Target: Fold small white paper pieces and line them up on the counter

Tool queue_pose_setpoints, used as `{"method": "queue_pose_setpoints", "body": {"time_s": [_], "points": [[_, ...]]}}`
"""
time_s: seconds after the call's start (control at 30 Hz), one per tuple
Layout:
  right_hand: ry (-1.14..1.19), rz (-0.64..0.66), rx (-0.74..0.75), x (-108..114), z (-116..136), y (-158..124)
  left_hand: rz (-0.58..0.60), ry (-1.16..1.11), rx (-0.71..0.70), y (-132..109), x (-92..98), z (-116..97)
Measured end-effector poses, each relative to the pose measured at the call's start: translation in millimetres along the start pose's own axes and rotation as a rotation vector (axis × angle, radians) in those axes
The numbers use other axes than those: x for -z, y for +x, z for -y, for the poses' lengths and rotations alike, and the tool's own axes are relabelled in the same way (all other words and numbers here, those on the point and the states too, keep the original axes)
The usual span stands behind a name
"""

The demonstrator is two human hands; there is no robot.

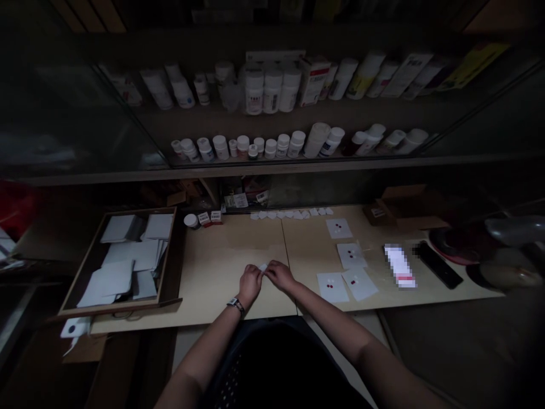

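Note:
Both hands meet over the middle of the wooden desk. My left hand is closed, pinching one side of a small folded white paper packet. On the packet's other side the fingers of my right hand are pinched too. Whatever the packet contains is hidden. To the right lie several square white papers, each bearing a few red and white pills. A row of small folded white packets runs along the desk's back edge.
At left stands a wooden drawer with stacks of white paper. A phone, a black object and an open cardboard box are at right. Shelves of medicine bottles rise behind. A white jar sits near small boxes.

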State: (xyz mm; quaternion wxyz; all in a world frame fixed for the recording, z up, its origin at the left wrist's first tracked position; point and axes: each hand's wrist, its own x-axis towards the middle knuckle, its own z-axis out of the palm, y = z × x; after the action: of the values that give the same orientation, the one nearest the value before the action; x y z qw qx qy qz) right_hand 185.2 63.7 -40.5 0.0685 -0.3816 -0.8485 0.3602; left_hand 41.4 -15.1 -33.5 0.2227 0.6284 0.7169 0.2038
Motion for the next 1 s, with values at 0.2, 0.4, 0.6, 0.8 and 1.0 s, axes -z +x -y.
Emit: {"method": "queue_pose_setpoints", "body": {"time_s": [0.2,0.4,0.6,0.8,1.0], "points": [[-0.014,-0.017,-0.037,-5.1,0.6,6.5,-0.070,-0.060,0.125,4.9,-1.9,0.2],[0.063,-0.053,-0.067,-11.8,-1.6,9.9,-0.091,-0.142,0.289,8.3,-7.5,-1.5],[0.043,-0.030,-0.063,-11.3,1.4,10.8,-0.131,-0.165,0.122,8.5,-3.5,-1.4],[0.016,-0.070,-0.071,-12.1,3.6,8.3,-0.076,-0.142,0.142,12.2,-1.2,0.8],[0.018,-0.097,-0.122,-11.6,5.9,12.9,-0.084,-0.097,0.248,18.5,-3.0,-3.4]]}}
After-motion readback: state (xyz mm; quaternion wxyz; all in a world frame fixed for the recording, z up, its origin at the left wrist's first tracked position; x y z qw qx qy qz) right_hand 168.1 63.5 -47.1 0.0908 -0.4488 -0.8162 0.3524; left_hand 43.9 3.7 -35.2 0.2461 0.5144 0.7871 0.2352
